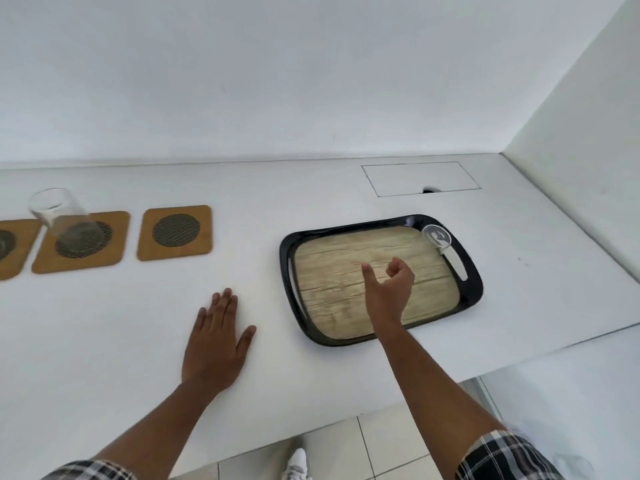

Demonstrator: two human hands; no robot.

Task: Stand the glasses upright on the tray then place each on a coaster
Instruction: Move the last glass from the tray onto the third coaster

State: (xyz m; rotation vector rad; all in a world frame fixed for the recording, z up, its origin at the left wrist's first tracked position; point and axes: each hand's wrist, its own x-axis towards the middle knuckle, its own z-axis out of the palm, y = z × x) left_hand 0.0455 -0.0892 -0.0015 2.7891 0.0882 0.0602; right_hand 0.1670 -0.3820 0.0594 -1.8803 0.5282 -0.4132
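Note:
A black tray (473,282) with a wood-look floor lies on the white counter at the right. One clear glass (437,238) stands upright in its far right corner. My right hand (389,289) hovers over the tray's middle, fingers loosely curled, thumb out, holding nothing. My left hand (216,344) rests flat on the counter left of the tray, fingers spread. At the left, a second clear glass (62,221) stands on a wooden coaster (48,261). An empty coaster (175,233) with a dark mesh disc lies to its right. A third coaster (10,249) is cut off by the left edge.
A white wall runs behind the counter and another closes it on the right. A rectangular hatch (420,177) with a small notch is set in the counter behind the tray. The counter's front edge runs diagonally; below it are floor tiles and a white shoe (297,464).

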